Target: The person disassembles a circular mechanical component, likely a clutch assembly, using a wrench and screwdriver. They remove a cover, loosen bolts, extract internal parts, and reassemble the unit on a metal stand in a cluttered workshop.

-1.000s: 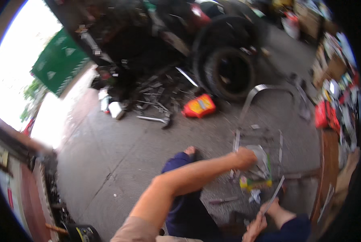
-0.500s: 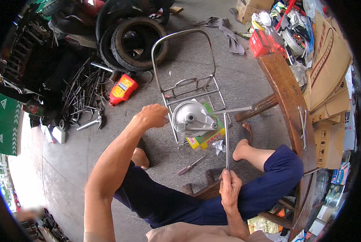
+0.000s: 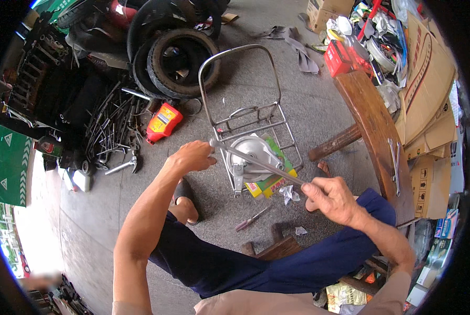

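My right hand [image 3: 332,197] is closed round the near end of a long steel bar wrench [image 3: 266,165]. The bar slants up and left across a silver drum brake hub [image 3: 253,149], its knobbed far end close to my left fingertips. My left hand [image 3: 193,156] is bent with fingers curled toward the thumb at the hub's left side; anything between them is too small to make out. Beneath the hub lie a yellow-green box [image 3: 269,188] and a tubular metal rack [image 3: 279,97] flat on the floor. A screwdriver [image 3: 253,218] rests nearer to me.
A wooden bench [image 3: 369,110] with two wrenches [image 3: 394,165] curves along the right. Crumpled paper [image 3: 288,194] lies by the box. Left are a red bottle [image 3: 163,123], a hammer [image 3: 123,165] and scattered tools; tyres [image 3: 185,63] stand behind. Cardboard [image 3: 429,79] leans at far right.
My right hand has risen forward and right, swinging the wrench from upright in view to a slant across the hub. My left hand has shifted slightly left and down.
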Action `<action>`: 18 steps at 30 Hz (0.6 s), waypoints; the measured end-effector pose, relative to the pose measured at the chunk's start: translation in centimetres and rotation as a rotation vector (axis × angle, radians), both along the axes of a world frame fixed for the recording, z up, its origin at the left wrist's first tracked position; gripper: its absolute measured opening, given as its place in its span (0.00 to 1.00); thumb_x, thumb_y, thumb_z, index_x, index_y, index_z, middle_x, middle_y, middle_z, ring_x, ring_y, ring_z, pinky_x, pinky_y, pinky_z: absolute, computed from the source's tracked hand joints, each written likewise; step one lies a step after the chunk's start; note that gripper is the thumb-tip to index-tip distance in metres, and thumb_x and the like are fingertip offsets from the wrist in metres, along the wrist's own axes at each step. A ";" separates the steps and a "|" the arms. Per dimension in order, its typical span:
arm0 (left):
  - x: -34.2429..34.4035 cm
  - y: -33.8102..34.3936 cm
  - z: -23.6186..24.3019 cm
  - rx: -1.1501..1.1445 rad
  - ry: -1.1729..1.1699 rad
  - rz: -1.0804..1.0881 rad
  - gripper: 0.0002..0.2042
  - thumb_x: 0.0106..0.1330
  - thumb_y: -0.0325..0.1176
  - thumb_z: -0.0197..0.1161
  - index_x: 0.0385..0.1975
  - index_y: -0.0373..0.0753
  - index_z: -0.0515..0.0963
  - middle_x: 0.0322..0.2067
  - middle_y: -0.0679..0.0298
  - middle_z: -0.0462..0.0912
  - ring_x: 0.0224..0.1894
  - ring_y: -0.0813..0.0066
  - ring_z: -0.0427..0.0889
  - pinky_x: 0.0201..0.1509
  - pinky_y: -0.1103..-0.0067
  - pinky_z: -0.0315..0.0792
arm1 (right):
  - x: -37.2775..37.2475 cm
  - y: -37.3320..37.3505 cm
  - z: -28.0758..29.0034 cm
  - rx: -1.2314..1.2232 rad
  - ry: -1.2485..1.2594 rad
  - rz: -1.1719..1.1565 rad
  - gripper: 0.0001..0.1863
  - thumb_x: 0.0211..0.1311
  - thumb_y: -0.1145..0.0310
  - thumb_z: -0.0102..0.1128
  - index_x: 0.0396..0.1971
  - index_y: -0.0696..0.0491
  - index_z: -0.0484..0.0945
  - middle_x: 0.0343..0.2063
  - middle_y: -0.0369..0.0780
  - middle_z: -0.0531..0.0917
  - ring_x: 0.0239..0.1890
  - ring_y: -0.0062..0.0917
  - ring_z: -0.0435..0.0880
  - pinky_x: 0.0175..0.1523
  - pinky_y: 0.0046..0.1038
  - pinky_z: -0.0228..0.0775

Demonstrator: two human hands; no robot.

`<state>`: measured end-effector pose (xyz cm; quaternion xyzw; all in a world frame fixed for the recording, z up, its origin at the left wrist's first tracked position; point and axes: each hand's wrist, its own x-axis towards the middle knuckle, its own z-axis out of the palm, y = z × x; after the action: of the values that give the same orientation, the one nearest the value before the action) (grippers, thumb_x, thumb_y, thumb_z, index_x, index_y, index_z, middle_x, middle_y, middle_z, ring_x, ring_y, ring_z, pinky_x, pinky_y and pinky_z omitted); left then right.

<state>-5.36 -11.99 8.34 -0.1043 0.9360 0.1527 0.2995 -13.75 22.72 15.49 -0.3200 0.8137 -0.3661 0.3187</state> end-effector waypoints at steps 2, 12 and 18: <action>0.8 -1.0 -0.2 0.007 0.000 0.003 0.19 0.61 0.44 0.59 0.48 0.40 0.78 0.39 0.46 0.82 0.46 0.49 0.80 0.48 0.62 0.74 | -1.6 0.1 -0.7 0.001 0.037 0.097 0.23 0.67 0.51 0.53 0.22 0.56 0.81 0.13 0.47 0.76 0.17 0.36 0.79 0.25 0.35 0.69; 3.9 -4.9 -2.2 0.116 -0.017 0.097 0.23 0.61 0.44 0.59 0.51 0.35 0.77 0.44 0.45 0.81 0.48 0.50 0.81 0.53 0.66 0.73 | 0.1 0.3 -2.6 -0.022 0.368 0.398 0.24 0.63 0.51 0.58 0.14 0.54 0.78 0.07 0.45 0.72 0.13 0.43 0.75 0.24 0.39 0.65; 4.9 -5.2 -2.4 0.127 0.007 0.143 0.22 0.60 0.44 0.59 0.49 0.36 0.77 0.41 0.46 0.82 0.47 0.51 0.80 0.52 0.66 0.72 | 0.9 1.3 -4.0 -0.087 0.298 0.213 0.25 0.61 0.51 0.60 0.12 0.55 0.76 0.06 0.44 0.69 0.14 0.42 0.68 0.27 0.38 0.59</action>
<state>-0.48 -17.21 5.96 -0.1511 0.9156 0.2331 0.2906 -12.81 23.99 11.47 -0.4686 0.7968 -0.3137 0.2172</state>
